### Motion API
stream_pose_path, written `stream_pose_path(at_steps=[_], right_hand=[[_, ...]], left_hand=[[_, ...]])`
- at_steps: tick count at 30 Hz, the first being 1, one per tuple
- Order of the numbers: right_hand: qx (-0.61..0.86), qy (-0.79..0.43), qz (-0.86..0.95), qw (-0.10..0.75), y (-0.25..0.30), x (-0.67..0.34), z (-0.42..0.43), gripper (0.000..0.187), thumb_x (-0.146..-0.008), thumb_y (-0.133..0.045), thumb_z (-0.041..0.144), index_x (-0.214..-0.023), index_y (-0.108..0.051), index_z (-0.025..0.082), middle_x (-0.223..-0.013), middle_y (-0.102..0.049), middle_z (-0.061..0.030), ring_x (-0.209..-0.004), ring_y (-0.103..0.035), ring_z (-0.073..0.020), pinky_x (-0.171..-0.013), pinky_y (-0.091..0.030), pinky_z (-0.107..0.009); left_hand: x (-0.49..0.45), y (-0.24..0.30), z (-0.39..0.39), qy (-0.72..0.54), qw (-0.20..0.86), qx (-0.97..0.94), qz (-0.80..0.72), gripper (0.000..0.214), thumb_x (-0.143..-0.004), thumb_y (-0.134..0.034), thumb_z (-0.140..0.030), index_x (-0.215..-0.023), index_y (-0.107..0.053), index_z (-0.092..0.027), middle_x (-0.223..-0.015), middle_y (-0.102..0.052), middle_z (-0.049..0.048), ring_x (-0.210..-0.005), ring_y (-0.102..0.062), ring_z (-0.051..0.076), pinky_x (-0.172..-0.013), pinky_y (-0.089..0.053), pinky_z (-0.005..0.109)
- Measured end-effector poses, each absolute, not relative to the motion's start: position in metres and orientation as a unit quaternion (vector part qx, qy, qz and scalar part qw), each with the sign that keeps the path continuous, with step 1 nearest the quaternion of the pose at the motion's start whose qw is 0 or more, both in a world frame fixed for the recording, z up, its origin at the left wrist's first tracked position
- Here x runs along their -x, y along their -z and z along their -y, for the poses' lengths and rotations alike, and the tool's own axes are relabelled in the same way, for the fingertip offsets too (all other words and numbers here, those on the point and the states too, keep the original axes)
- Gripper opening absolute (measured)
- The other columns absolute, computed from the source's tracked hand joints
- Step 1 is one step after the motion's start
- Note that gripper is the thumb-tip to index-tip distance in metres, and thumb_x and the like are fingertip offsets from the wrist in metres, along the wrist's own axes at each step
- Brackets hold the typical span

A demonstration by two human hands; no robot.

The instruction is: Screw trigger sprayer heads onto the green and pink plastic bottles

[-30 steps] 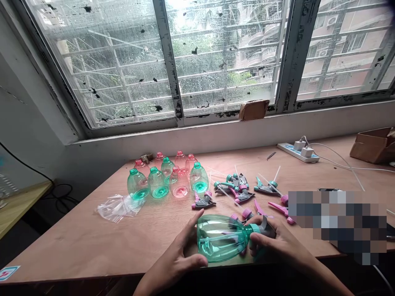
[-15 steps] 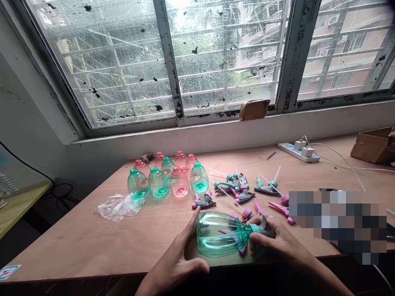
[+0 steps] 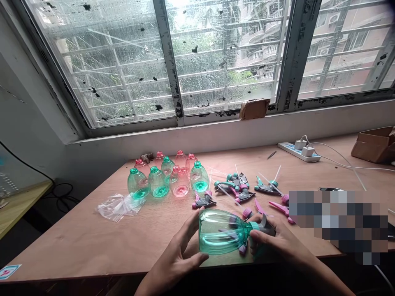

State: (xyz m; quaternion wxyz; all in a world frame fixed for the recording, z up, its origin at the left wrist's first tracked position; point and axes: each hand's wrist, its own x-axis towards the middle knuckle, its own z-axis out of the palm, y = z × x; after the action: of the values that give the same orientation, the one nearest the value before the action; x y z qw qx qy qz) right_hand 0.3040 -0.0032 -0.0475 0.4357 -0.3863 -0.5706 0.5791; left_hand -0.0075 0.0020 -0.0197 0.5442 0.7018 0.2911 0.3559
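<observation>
A clear green spray bottle (image 3: 220, 234) lies sideways in the air near the table's front edge, its base to the left. My right hand (image 3: 267, 236) is closed round its neck, at the green collar and the grey sprayer head (image 3: 266, 225). Beside the base is my left hand (image 3: 182, 248), thumb and fingers spread either side of it; whether they touch it I cannot tell. Behind the bottle lie loose trigger sprayers (image 3: 240, 189) in grey, pink and green, some with thin tubes. Several green bottles (image 3: 158, 183) and red bottles (image 3: 180, 183) without sprayers stand upright at the back left.
A crumpled clear plastic bag (image 3: 119, 209) lies left of the bottles. Towards the back right are a white power strip (image 3: 298, 153) with plugs and cables, and a cardboard box (image 3: 375, 144). A blurred patch covers the right front. Windows rise behind the table (image 3: 77, 242).
My left thumb and fingers have drawn a little closer round the bottle's base. The bottle has shifted slightly right and up, still in my right hand.
</observation>
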Motion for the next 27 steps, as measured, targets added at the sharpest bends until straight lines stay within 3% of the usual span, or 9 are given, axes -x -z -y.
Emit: stream_pose_path(at_steps=[4, 8, 10, 13, 15, 18, 21, 24, 27], right_hand=[[0.404, -0.565, 0.567, 0.443, 0.044, -0.304, 0.005, 0.042, -0.086, -0.075, 0.056, -0.1, -0.059, 0.019, -0.072, -0.079, -0.0067, -0.07, -0.075, -0.0286, -0.069, -0.055, -0.038], [0.404, -0.563, 0.564, 0.45, 0.042, -0.303, 0.004, 0.041, -0.087, -0.073, 0.055, -0.1, -0.059, 0.019, -0.072, -0.078, -0.0063, -0.072, -0.074, -0.0284, -0.071, -0.056, -0.039], [0.398, -0.567, 0.563, 0.451, 0.042, -0.302, 0.004, 0.038, -0.089, -0.073, 0.053, -0.098, -0.059, 0.019, -0.072, -0.078, -0.0062, -0.071, -0.073, -0.0274, -0.071, -0.056, -0.038], [0.385, -0.579, 0.553, 0.458, 0.042, -0.302, 0.003, 0.036, -0.089, -0.074, 0.05, -0.096, -0.058, 0.019, -0.072, -0.078, -0.0055, -0.071, -0.074, -0.0263, -0.07, -0.057, -0.037], [0.388, -0.58, 0.55, 0.458, 0.042, -0.303, 0.003, 0.036, -0.089, -0.075, 0.05, -0.098, -0.058, 0.019, -0.072, -0.078, -0.0051, -0.071, -0.074, -0.0256, -0.07, -0.056, -0.036], [0.403, -0.566, 0.555, 0.458, 0.043, -0.304, 0.003, 0.038, -0.089, -0.075, 0.05, -0.101, -0.059, 0.018, -0.072, -0.078, -0.0053, -0.07, -0.073, -0.0247, -0.07, -0.055, -0.035], [0.403, -0.564, 0.555, 0.46, 0.043, -0.304, 0.004, 0.038, -0.089, -0.074, 0.05, -0.102, -0.059, 0.017, -0.072, -0.078, -0.0051, -0.07, -0.073, -0.0248, -0.07, -0.055, -0.035], [0.398, -0.562, 0.561, 0.458, 0.043, -0.304, 0.005, 0.038, -0.089, -0.074, 0.05, -0.1, -0.059, 0.018, -0.072, -0.078, -0.0055, -0.069, -0.073, -0.025, -0.07, -0.055, -0.036], [0.398, -0.556, 0.57, 0.455, 0.043, -0.303, 0.005, 0.038, -0.088, -0.075, 0.05, -0.1, -0.06, 0.017, -0.072, -0.078, -0.0064, -0.07, -0.073, -0.0257, -0.071, -0.055, -0.037]], left_hand=[[0.005, 0.017, -0.003, -0.341, 0.506, -0.72, -0.331, 0.079, -0.093, -0.074, -0.028, -0.158, -0.029, -0.038, -0.169, -0.03, 0.0046, -0.155, -0.029, 0.031, -0.127, -0.029, 0.047], [0.004, 0.014, -0.004, -0.338, 0.505, -0.714, -0.348, 0.087, -0.086, -0.083, -0.034, -0.156, -0.031, -0.037, -0.164, -0.04, 0.0077, -0.147, -0.044, 0.032, -0.123, -0.037, 0.047], [0.004, 0.012, -0.004, -0.338, 0.517, -0.71, -0.338, 0.087, -0.087, -0.079, -0.047, -0.157, -0.029, -0.036, -0.164, -0.04, 0.0081, -0.147, -0.043, 0.034, -0.123, -0.037, 0.048], [0.004, 0.01, -0.005, -0.342, 0.524, -0.709, -0.323, 0.076, -0.094, -0.057, -0.065, -0.159, -0.031, -0.034, -0.165, -0.039, 0.0078, -0.151, -0.036, 0.035, -0.125, -0.031, 0.05], [0.004, 0.009, -0.007, -0.344, 0.528, -0.704, -0.327, 0.07, -0.098, -0.051, -0.064, -0.159, -0.032, -0.033, -0.165, -0.04, 0.0068, -0.152, -0.034, 0.035, -0.125, -0.03, 0.05], [0.004, 0.009, -0.005, -0.332, 0.546, -0.693, -0.335, 0.069, -0.099, -0.059, -0.054, -0.159, -0.029, -0.037, -0.165, -0.039, 0.005, -0.152, -0.035, 0.034, -0.123, -0.034, 0.048], [0.007, 0.012, -0.001, -0.323, 0.544, -0.701, -0.329, 0.069, -0.101, -0.061, -0.046, -0.159, -0.024, -0.043, -0.17, -0.029, 0.0026, -0.154, -0.032, 0.034, -0.122, -0.037, 0.048], [0.009, 0.013, 0.003, -0.338, 0.512, -0.729, -0.304, 0.062, -0.102, -0.06, -0.038, -0.155, -0.029, -0.049, -0.175, -0.009, -0.0023, -0.157, -0.023, 0.033, -0.124, -0.032, 0.049], [0.009, 0.011, 0.004, -0.339, 0.502, -0.743, -0.286, 0.058, -0.102, -0.061, -0.036, -0.152, -0.034, -0.048, -0.175, 0.0, -0.0032, -0.158, -0.018, 0.034, -0.126, -0.029, 0.051]])
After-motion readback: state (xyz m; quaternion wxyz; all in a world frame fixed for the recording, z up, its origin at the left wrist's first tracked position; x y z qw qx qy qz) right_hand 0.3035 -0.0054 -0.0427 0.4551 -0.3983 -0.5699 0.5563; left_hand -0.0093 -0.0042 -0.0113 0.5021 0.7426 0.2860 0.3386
